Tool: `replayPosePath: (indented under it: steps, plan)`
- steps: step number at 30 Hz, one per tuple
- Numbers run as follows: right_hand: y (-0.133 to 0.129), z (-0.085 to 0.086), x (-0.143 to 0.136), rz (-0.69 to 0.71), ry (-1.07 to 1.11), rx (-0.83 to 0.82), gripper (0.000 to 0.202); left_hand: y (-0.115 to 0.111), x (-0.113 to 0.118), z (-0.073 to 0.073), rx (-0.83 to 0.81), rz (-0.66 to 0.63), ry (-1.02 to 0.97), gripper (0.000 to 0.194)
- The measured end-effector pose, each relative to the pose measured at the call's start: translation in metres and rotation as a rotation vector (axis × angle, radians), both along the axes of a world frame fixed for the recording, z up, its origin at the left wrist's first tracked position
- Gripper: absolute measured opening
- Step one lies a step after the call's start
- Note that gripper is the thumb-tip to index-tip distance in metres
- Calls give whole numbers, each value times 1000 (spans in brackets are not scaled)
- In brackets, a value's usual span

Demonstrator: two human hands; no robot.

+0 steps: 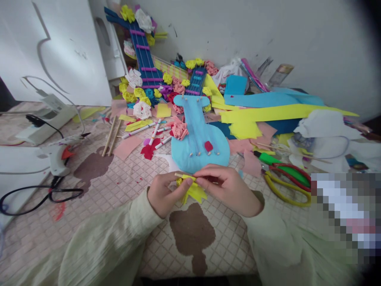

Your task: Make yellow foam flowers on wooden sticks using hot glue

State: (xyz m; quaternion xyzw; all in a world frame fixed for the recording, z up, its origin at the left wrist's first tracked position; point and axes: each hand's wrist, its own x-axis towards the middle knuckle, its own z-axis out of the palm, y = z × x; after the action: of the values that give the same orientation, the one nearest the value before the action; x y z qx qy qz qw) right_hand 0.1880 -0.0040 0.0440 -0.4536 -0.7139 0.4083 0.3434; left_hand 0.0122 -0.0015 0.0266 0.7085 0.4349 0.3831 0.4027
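Note:
Both hands meet near the front of the table around a piece of yellow crepe paper [195,193] and a thin wooden stick [179,174]. With thumb and fingers, my left hand [168,188] pinches the paper against the stick. My right hand [228,186] grips the paper's other side, fingertips close to the left thumb. Part of the stick is hidden by the fingers. Just beyond my hands lies a light-blue guitar-shaped cutout [196,133], with strings, a pink crepe flower [179,130] on its left edge and a red paper spot [208,146].
Scissors [287,186] with yellow and red handles lie right. A hot glue gun [59,161] and a power strip [49,115] are left. Two wooden sticks [111,137], markers [154,132] and paper scraps lie between. Behind stand a dark-blue paper guitar [144,59] and yellow paper strips [285,113].

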Motion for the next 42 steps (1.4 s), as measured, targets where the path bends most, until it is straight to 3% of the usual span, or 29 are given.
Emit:
replayPosePath:
  steps: [7,18,24,26,29,32,33,37,42]
  plan:
    - [-1,-2,-3,1,-79,194,18,1,-1,-3,-2,25,27,20]
    - [1,-4,-1,-23,-110,162,15,2,0,-3,44,19,117,24]
    - [3,-7,4,-29,-103,133,15,-1,-11,11,170,122,230,31]
    - [4,-9,6,-50,-106,136,16,-10,-29,19,226,235,257,31]
    - [5,-11,7,-76,-97,123,18,-26,-75,28,254,473,419,25]
    - [5,-11,6,-88,-83,121,19,-27,-138,32,65,901,788,33]
    - [5,-11,6,-91,-77,120,19,-23,-159,32,15,967,849,34]
    - [5,-11,6,-102,-63,125,18,11,-221,27,-153,1016,954,35]
    - [7,-15,8,-99,-53,119,20,44,-242,9,-307,997,947,45]
